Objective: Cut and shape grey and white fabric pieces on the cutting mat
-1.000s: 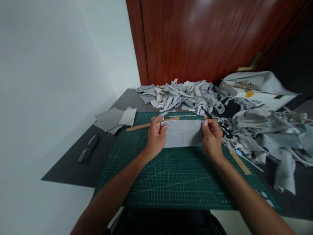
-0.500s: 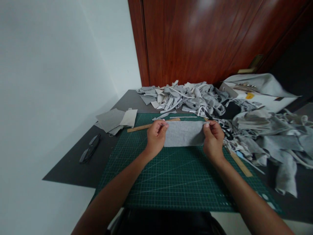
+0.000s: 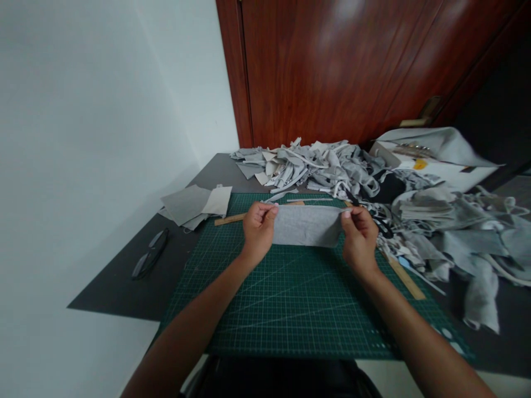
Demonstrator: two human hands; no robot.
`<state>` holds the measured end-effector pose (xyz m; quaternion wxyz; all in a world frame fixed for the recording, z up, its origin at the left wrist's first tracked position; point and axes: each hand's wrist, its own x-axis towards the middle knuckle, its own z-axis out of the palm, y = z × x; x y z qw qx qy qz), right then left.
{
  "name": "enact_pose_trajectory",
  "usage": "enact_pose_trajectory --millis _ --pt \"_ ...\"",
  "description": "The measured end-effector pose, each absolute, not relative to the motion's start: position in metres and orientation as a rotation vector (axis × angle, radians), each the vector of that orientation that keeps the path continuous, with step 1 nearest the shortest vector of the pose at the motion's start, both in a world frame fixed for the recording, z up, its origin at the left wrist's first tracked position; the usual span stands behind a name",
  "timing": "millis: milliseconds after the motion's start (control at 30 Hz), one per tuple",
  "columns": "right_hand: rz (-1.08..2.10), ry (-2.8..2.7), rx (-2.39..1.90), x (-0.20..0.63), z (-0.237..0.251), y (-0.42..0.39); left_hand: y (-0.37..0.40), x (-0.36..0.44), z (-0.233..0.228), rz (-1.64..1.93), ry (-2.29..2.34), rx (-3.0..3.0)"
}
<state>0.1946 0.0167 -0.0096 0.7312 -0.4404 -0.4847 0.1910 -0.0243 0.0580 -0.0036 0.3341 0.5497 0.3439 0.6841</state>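
Note:
A rectangular piece of grey fabric (image 3: 307, 225) hangs stretched between my two hands above the green cutting mat (image 3: 290, 309). My left hand (image 3: 259, 229) pinches its upper left corner between thumb and fingers. At the upper right corner, my right hand (image 3: 359, 237) grips the cloth the same way. The fabric's top edge is pulled nearly straight and its lower edge hangs free. Behind it, a wooden ruler (image 3: 229, 219) lies on the mat, partly hidden by my left hand and the cloth.
Grey fabric scraps (image 3: 307, 166) are heaped along the back, with more cloth pieces (image 3: 468, 243) at the right. A white box (image 3: 440, 168) stands at the back right. Glasses (image 3: 151, 254) and flat fabric pieces (image 3: 188, 204) lie left. Another ruler (image 3: 409, 279) lies right.
My left hand has shifted slightly left, and the fabric's left end has moved with it. My right hand keeps its pinch, barely moved.

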Motion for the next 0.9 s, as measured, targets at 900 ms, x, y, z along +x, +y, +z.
enact_pose_trajectory --millis 900 --pt "0.427 -0.917 -1.006 0.198 -0.019 0.031 0.057 -0.024 0.002 1.614 0.812 1.353"
